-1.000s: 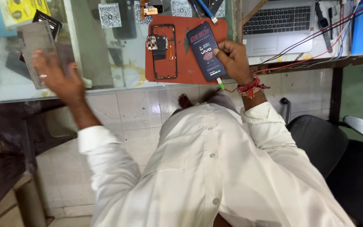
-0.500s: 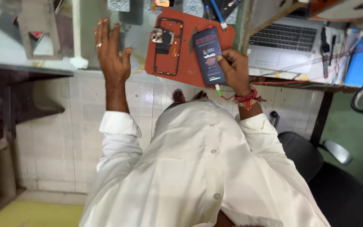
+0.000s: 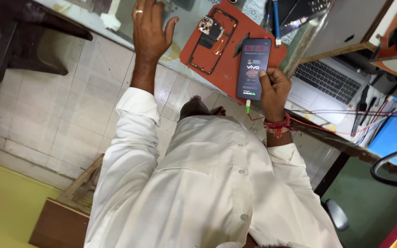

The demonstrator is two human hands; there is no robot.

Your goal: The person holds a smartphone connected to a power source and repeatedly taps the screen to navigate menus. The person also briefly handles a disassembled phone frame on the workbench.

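Far left, we see a dark bench (image 3: 33,41) over the tiled floor (image 3: 60,105), and near us a wooden stool (image 3: 70,206) sits low beside the white sleeve (image 3: 129,142). Up that sleeve, our left hand (image 3: 149,28) is raised over the glass counter (image 3: 184,23), fingers spread, palm down, a ring on one finger; it holds nothing, and we cannot tell whether it touches the glass. Just right of it lies the red mat (image 3: 228,59), tilted across the counter. On the mat's left part rests an open phone frame (image 3: 212,46), its small board showing at the far end. Right of the frame, over the mat's right part, we have the phone (image 3: 252,69), screen lit and facing us, a cable (image 3: 248,106) plugged into its near end. Our right hand (image 3: 274,89) grips it from the right, thumb pressed on the screen edge, fingers wrapped behind; red threads circle the wrist. Beyond the mat, a blue pen-like tool (image 3: 275,20) lies by the far edge. Further right, a silver laptop (image 3: 322,85) sits open with red wires (image 3: 345,131) strung past it, and a blue box (image 3: 394,138) stands far right.
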